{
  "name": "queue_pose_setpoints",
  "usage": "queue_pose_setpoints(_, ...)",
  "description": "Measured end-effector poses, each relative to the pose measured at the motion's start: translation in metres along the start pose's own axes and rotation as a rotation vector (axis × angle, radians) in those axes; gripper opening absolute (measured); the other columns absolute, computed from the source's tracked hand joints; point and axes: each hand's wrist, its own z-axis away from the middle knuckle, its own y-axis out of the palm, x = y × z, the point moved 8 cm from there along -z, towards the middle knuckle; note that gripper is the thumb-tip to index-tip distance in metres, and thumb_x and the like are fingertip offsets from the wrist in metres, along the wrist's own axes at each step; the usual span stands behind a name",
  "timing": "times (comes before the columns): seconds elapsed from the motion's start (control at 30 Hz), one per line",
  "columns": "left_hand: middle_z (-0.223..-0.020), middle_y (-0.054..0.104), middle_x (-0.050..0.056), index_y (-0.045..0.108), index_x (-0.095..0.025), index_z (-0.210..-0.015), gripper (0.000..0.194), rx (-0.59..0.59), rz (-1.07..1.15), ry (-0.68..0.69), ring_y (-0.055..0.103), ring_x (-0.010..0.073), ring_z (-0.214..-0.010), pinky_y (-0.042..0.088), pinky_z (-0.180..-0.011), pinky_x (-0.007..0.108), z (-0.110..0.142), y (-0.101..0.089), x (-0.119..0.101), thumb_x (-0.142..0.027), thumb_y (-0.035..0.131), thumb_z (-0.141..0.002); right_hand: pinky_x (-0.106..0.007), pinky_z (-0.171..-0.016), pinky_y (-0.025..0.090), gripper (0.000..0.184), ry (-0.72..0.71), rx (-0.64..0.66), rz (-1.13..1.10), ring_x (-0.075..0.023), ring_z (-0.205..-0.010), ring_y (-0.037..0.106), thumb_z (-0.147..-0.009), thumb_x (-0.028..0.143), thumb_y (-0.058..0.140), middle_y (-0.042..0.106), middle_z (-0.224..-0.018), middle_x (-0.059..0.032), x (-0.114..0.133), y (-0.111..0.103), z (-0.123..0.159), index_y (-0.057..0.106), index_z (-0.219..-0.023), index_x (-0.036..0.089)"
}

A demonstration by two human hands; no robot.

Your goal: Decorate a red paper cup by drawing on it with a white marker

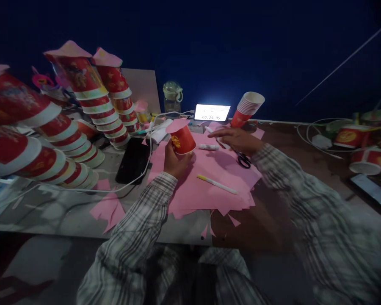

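Note:
My left hand (177, 163) is closed around a red paper cup (184, 140) with yellow lettering. The cup is tilted, and a pink paper piece (178, 125) covers its upper end. Over the pink paper sheets (193, 197), my right hand (236, 140) has its fingers stretched out to the left. A slim white pen (220, 142) shows at its fingers, partly hidden by them; whether it is gripped is unclear. Black-handled scissors (243, 160) lie just below this hand. Between the hands is a short white tube (208, 147); nearer me lies a yellow-and-white marker (217, 184).
Tall stacks of red cups (82, 80) with pink tops stand at left, beside a black phone (133, 161) crossed by a white cable. Behind are a lit timer screen (212, 112), nested cups (247, 109) and a bottle (172, 96). Paper scraps (109, 209) lie near the front edge.

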Motion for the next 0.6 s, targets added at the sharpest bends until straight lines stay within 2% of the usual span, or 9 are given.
queue_pose_setpoints(0.03, -0.129, 0.057, 0.013, 0.047, -0.022, -0.134, 0.082, 0.012, -0.003, 0.004, 0.061, 0.0261, -0.112, 0.051, -0.099, 0.044, 0.0, 0.002, 0.0, -0.034, 0.085, -0.063, -0.037, -0.071, 0.056, 0.034, -0.004, -0.053, -0.293, -0.0189, -0.07, 0.061, -0.094, 0.032, 0.048, 0.064, -0.077, -0.0038, 0.003, -0.008, 0.022, 0.07, -0.117, 0.02)
queue_pose_setpoints(0.1, -0.128, 0.058, 0.013, 0.049, -0.021, -0.131, 0.079, 0.041, -0.013, 0.013, 0.061, 0.0261, -0.111, 0.051, -0.099, 0.044, 0.001, 0.006, -0.002, -0.031, 0.086, -0.062, -0.039, -0.068, 0.056, 0.045, -0.113, -0.116, -0.757, -0.0199, -0.069, 0.06, -0.09, 0.055, 0.056, 0.06, -0.076, -0.003, 0.018, -0.017, 0.064, 0.067, -0.12, 0.023)
queue_pose_setpoints(0.2, -0.128, 0.058, 0.013, 0.05, -0.02, -0.13, 0.075, 0.086, -0.049, 0.011, 0.061, 0.0262, -0.111, 0.05, -0.1, 0.045, 0.006, 0.012, -0.005, -0.03, 0.083, -0.064, -0.04, -0.072, 0.056, 0.071, -0.229, -0.108, -1.018, -0.0197, -0.074, 0.06, -0.071, 0.067, 0.076, 0.057, -0.083, -0.0016, 0.043, -0.009, 0.109, 0.062, -0.128, 0.027)
queue_pose_setpoints(0.27, -0.129, 0.057, 0.015, 0.049, -0.018, -0.131, 0.075, 0.12, -0.065, 0.011, 0.061, 0.0266, -0.111, 0.049, -0.101, 0.045, 0.01, 0.016, -0.009, -0.032, 0.082, -0.065, -0.036, -0.069, 0.055, 0.071, -0.288, -0.134, -1.053, -0.0171, -0.072, 0.059, -0.062, 0.054, 0.09, 0.054, -0.08, 0.0017, 0.054, 0.0, 0.122, 0.062, -0.122, 0.028)
queue_pose_setpoints(0.33, -0.127, 0.059, 0.015, 0.05, -0.017, -0.13, 0.074, 0.146, -0.068, 0.008, 0.062, 0.0264, -0.11, 0.05, -0.099, 0.044, 0.015, 0.02, -0.013, -0.034, 0.082, -0.065, -0.031, -0.066, 0.051, 0.04, -0.303, -0.295, -1.042, -0.0139, -0.067, 0.055, -0.074, 0.037, 0.085, 0.049, -0.072, 0.0047, 0.052, 0.005, 0.125, 0.065, -0.108, 0.029)
queue_pose_setpoints(0.37, -0.125, 0.06, 0.015, 0.051, -0.017, -0.129, 0.073, 0.161, -0.063, 0.008, 0.062, 0.0261, -0.11, 0.051, -0.099, 0.043, 0.017, 0.021, -0.015, -0.034, 0.082, -0.065, -0.031, -0.066, 0.05, 0.027, -0.31, -0.382, -1.009, -0.0138, -0.066, 0.055, -0.081, 0.041, 0.079, 0.052, -0.07, 0.0039, 0.05, 0.007, 0.125, 0.067, -0.101, 0.027)
queue_pose_setpoints(0.4, -0.125, 0.061, 0.014, 0.052, -0.017, -0.128, 0.072, 0.186, -0.053, 0.013, 0.062, 0.0258, -0.11, 0.051, -0.098, 0.043, 0.019, 0.024, -0.017, -0.034, 0.082, -0.065, -0.032, -0.066, 0.051, 0.025, -0.324, -0.44, -0.953, -0.014, -0.065, 0.054, -0.086, 0.048, 0.073, 0.055, -0.07, 0.0024, 0.049, 0.01, 0.124, 0.069, -0.096, 0.025)
queue_pose_setpoints(0.47, -0.124, 0.063, 0.013, 0.053, -0.017, -0.126, 0.069, 0.243, -0.039, 0.031, 0.063, 0.0261, -0.111, 0.051, -0.1, 0.043, 0.023, 0.029, -0.021, -0.033, 0.082, -0.066, -0.037, -0.073, 0.054, 0.033, -0.328, -0.534, -0.777, -0.0156, -0.068, 0.058, -0.094, 0.054, 0.06, 0.063, -0.076, -0.0011, 0.048, 0.016, 0.122, 0.072, -0.101, 0.024)
queue_pose_setpoints(0.6, -0.123, 0.066, 0.013, 0.057, -0.017, -0.122, 0.065, 0.313, -0.071, 0.095, 0.063, 0.0289, -0.115, 0.05, -0.103, 0.045, 0.029, 0.035, -0.027, -0.035, 0.083, -0.066, -0.054, -0.102, 0.051, 0.043, -0.447, -0.644, -0.379, -0.0263, -0.1, 0.069, -0.099, 0.056, 0.048, 0.075, -0.096, -0.007, 0.059, 0.025, 0.126, 0.069, -0.123, 0.027)
